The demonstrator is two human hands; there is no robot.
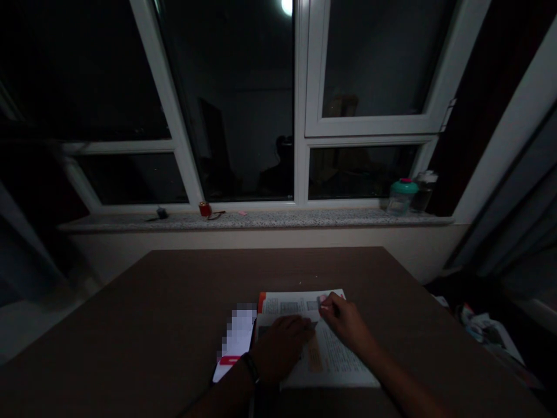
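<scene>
A printed book lies on the brown table, with text, grey pictures and an orange block on its page. My left hand rests flat across the left part of the page, fingers stretched out and holding nothing I can see. Over the upper right of the page, my right hand is closed in a pinch. Between its thumb and fingers shows a small pinkish-white piece, too small and dim to name surely. A lit phone lies left of the book, beside my left wrist.
The table reaches toward a granite windowsill. On the sill stand a small red object, a teal-lidded container and a clear bottle. Tiny pale specks lie beyond the book. A pile of papers is at the right.
</scene>
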